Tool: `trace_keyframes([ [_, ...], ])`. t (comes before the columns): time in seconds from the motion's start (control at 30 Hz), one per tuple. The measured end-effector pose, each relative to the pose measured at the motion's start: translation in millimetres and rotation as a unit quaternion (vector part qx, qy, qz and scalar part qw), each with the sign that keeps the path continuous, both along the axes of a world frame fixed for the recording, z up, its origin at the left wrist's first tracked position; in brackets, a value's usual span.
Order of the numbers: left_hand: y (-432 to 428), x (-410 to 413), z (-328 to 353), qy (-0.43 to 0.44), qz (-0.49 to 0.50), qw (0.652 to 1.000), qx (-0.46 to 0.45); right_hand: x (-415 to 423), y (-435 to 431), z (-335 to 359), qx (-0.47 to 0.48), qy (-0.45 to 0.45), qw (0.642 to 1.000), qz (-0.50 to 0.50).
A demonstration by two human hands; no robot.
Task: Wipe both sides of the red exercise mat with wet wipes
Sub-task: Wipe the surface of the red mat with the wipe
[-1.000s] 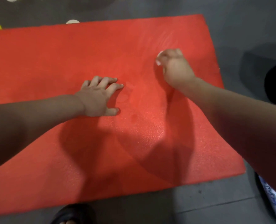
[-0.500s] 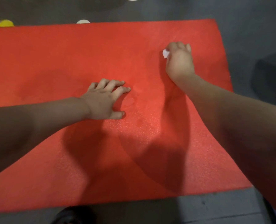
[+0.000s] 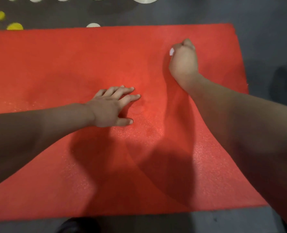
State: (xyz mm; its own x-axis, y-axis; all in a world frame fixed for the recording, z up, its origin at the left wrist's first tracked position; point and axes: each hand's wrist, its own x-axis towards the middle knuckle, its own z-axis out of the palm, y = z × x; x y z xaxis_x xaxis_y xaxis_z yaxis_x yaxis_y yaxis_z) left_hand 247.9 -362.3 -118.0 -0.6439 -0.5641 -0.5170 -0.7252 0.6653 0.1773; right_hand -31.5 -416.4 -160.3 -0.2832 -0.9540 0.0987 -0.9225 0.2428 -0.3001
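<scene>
While the flat-fingered left hand [image 3: 108, 111] braced the red mat [image 3: 55, 64], the right hand [image 3: 184, 64], clenching a wet wipe [image 3: 171, 51], swept farther, widening coverage.

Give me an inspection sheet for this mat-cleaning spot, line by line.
Surface: red mat lies spread on grey floor.
Job's things: white wet wipe, mostly hidden in the right hand.
Clutter: dark object at the near edge, unidentifiable.
Hands: left hand rests flat on the mat, fingers straight; right hand grips the wipe.
Cables: nothing seen.
Surroundings: dark surface with pale and yellow dots beyond the mat.
</scene>
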Motion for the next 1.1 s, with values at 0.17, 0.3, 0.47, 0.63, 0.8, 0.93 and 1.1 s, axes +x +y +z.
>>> trace_keyframes([
  [0.17, 3.3, 8.5, -4.0, 0.036, 0.021, 0.999, -0.004, 48.2, 19.3, 0.9, -0.021, -0.024, 0.966, 0.257],
  [0.3, 7.4, 14.9, -7.4, 0.068, 0.033, 0.997, -0.001, 56.0, 79.8, 6.6, -0.003, -0.052, 0.916, 0.398],
  [0.47, 3.3, 16.8, -6.6, 0.059, 0.019, 0.998, -0.003, 45.2, 150.7, 11.2, 0.029, -0.058, 0.84, 0.539],
  [0.63, 5.9, 12.9, -2.4, 0.038, 0.023, 0.999, -0.015, 19.1, 98.4, 8.7, -0.044, 0.033, 0.921, 0.387],
  [0.8, 8.2, 9.6, 2.2, 0.025, 0.02, 0.999, -0.021, 21.5, 83.5, 4.0, -0.044, -0.002, 0.977, 0.21],
  [0.93, 13.1, 9.8, -0.6, 0.024, 0.013, 0.999, -0.023, 51.9, 142.2, 13.1, 0.02, -0.021, 0.921, 0.389],
  [1.1, 27.2, 8.7, -1.0, 0.014, 0.025, 0.999, -0.045, 64.2, 228.1, 30.8, 0.046, -0.036, 0.842, 0.536],
])
